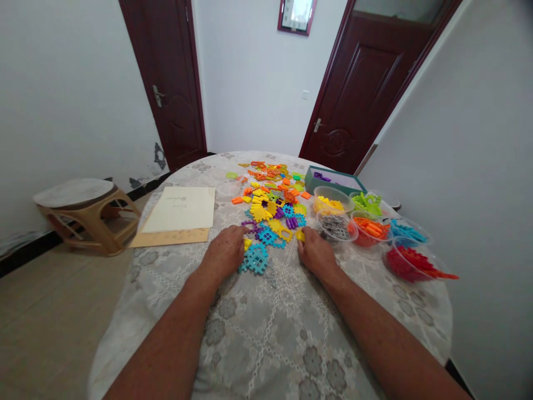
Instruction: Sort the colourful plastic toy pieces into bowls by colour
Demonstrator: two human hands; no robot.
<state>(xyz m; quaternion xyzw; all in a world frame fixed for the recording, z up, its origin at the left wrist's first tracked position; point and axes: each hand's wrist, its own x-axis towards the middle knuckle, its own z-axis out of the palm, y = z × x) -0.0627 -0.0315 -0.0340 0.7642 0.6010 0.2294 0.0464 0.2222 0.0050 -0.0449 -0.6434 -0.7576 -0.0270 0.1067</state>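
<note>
A heap of plastic building pieces (262, 213) in yellow, orange, purple and blue spreads down the middle of the table. My left hand (227, 250) is closed at the near left side of the heap, with a yellow building piece (247, 244) at its fingertips. Beside that hand lie light-blue notched pieces (255, 259). At the heap's right side my right hand (315, 250) is closed on another yellow building piece (300, 235), which sticks out from its fingers. Blue gear-like pieces (267, 235) lie between the two hands.
Clear bowls on the right hold sorted pieces: yellow (331, 205), grey (336, 226), orange (370, 228), green (366, 203), blue (407, 230) and red (410, 262). Behind them stands a green box (312, 183) with purple pieces. Paper sheets (181, 208) lie at left. A stool (77, 194) stands beyond.
</note>
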